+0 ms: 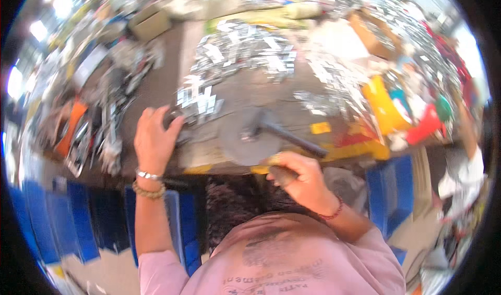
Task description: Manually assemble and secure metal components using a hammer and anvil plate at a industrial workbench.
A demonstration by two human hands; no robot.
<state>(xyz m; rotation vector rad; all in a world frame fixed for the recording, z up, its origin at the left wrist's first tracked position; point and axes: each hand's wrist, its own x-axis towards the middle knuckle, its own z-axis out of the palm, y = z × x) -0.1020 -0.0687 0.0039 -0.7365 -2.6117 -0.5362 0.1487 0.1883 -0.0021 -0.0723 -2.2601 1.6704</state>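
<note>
My left hand (155, 137) is over the left part of the worktable, its thumb and fingers curled around something dark and blurred that I cannot make out. Close by lie small shiny metal pieces (201, 99). Near the table's front edge, my right hand (305, 181) is closed on a dark flat piece (284, 176), its exact kind unclear. Between the hands, a round grey plate (237, 143) rests on the table. A hammer (295, 136) lies across it, its dark handle angled toward my right hand.
A large heap of shiny metal strips (245, 47) covers the table's far middle, with more strips (334, 81) to the right. Tools and clutter (109, 112) crowd the left. A yellow bag (385, 104) and a cardboard box (373, 36) are at right. Blue bins (391, 190) stand below.
</note>
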